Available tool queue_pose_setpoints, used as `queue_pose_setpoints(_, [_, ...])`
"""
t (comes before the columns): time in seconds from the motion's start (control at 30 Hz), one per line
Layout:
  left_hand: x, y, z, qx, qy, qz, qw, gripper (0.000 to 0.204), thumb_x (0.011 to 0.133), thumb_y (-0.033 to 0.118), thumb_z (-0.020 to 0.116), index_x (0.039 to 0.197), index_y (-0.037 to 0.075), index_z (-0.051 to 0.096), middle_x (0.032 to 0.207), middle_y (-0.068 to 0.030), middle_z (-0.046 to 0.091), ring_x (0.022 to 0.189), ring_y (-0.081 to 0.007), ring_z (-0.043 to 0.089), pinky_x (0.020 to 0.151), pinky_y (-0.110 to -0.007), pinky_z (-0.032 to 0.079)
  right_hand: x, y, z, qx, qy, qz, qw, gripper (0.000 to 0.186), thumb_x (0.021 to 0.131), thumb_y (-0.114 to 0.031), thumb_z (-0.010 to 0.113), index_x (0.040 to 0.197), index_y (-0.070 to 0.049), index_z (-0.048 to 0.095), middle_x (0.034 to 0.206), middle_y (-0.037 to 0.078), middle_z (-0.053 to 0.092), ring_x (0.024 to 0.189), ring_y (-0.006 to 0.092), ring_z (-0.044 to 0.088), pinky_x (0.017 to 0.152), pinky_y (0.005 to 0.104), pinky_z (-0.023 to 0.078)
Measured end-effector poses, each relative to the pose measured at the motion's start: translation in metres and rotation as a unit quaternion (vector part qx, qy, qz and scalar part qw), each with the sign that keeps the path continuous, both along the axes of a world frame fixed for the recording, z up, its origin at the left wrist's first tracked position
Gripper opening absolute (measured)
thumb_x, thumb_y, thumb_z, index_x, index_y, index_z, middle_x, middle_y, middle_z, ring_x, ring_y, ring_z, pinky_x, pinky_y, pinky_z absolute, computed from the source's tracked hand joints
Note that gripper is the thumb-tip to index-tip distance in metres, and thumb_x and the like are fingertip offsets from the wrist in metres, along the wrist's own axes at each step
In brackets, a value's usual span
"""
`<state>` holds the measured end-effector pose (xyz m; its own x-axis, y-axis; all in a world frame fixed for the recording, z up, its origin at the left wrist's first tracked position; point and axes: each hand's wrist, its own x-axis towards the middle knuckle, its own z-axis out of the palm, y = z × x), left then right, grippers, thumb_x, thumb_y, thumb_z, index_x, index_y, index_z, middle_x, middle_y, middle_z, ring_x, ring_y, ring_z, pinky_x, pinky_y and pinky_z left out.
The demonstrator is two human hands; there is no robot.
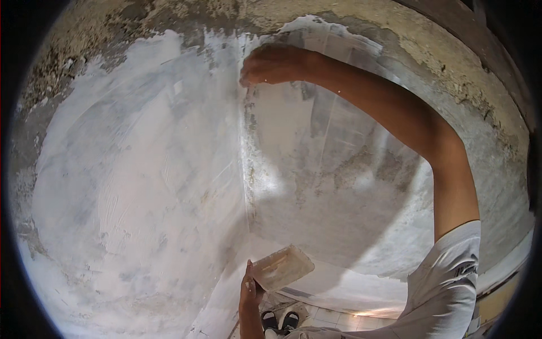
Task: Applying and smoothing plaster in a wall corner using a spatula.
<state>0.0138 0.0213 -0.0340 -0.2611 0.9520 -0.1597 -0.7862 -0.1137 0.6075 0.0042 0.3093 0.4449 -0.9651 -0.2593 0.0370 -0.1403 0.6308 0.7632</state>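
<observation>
My left hand (249,291) grips the near left edge of a shallow rectangular pan (284,268), low in front of me. The pan is pale and smeared with whitish plaster, and it tilts to one side. High up, my right arm reaches across to the inside corner (246,164) where two walls meet. There my right hand (274,64) is closed, its fingers curled against the wall at the corner. Whatever it may hold is hidden behind the fingers.
The left wall (135,169) carries a broad whitish coat with streaks. On the right wall (339,164) the coat is patchier and greyer. Rough bare plaster (209,12) runs along the top. Below, my sandalled feet (280,320) stand on a tiled floor (327,317).
</observation>
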Motion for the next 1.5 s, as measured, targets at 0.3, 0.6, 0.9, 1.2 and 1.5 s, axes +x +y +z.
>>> queue_pose_setpoints(0.3, [-0.003, 0.013, 0.027, -0.028, 0.018, 0.02, 0.999, 0.064, 0.096, 0.05, 0.037, 0.128, -0.004, 0.043, 0.124, -0.0183, 0.053, 0.112, -0.0293, 0.056, 0.094, -0.043, 0.047, 0.017, 0.042, -0.025, 0.132, 0.078, 0.121, 0.981, 0.004, 0.077, -0.011, 0.06, 0.074, -0.012, 0.062, 0.08, 0.005, 0.057, 0.085, 0.0217, 0.063, 0.067, 0.0326, 0.055])
queue_pose_setpoints(0.6, [0.005, 0.036, -0.019, 0.042, 0.05, -0.006, 0.998, 0.072, 0.092, 0.055, 0.044, 0.136, -0.002, 0.036, 0.129, -0.0178, 0.049, 0.118, -0.0304, 0.052, 0.096, -0.045, 0.045, 0.099, -0.001, -0.038, 0.111, 0.053, -0.1, 0.987, 0.007, 0.07, -0.016, 0.068, 0.07, -0.01, 0.064, 0.091, -0.002, 0.056, 0.097, 0.0153, 0.056, 0.078, 0.0276, 0.053])
queue_pose_setpoints(0.9, [0.018, 0.062, -0.022, 0.074, 0.05, -0.12, 0.989, 0.092, 0.083, 0.059, 0.058, 0.146, 0.004, 0.018, 0.139, -0.0161, 0.038, 0.124, -0.0316, 0.045, 0.099, -0.048, 0.043, 0.214, -0.021, -0.042, 0.085, 0.076, -0.153, 0.982, 0.018, 0.071, -0.014, 0.064, 0.089, -0.009, 0.065, 0.109, 0.0, 0.059, 0.109, 0.0184, 0.055, 0.091, 0.0292, 0.049])
queue_pose_setpoints(1.2, [0.048, 0.063, 0.028, 0.085, 0.072, -0.177, 0.978, 0.068, 0.095, 0.052, 0.04, 0.136, -0.002, 0.036, 0.127, -0.0148, 0.051, 0.115, -0.026, 0.054, 0.094, -0.042, 0.048, 0.356, -0.051, -0.058, 0.103, 0.074, -0.269, 0.955, 0.044, 0.078, -0.017, 0.059, 0.122, -0.018, 0.056, 0.128, -0.005, 0.051, 0.124, 0.015, 0.044, 0.102, 0.032, 0.042])
queue_pose_setpoints(1.5, [0.056, 0.059, 0.024, 0.1, 0.124, -0.191, 0.968, 0.073, 0.094, 0.054, 0.041, 0.139, -0.001, 0.029, 0.127, -0.0145, 0.05, 0.113, -0.0257, 0.056, 0.093, -0.04, 0.048, 0.452, -0.1, -0.067, 0.142, 0.081, -0.314, 0.935, 0.037, 0.078, -0.022, 0.06, 0.115, -0.022, 0.06, 0.124, -0.01, 0.053, 0.121, 0.0111, 0.047, 0.098, 0.0263, 0.048])
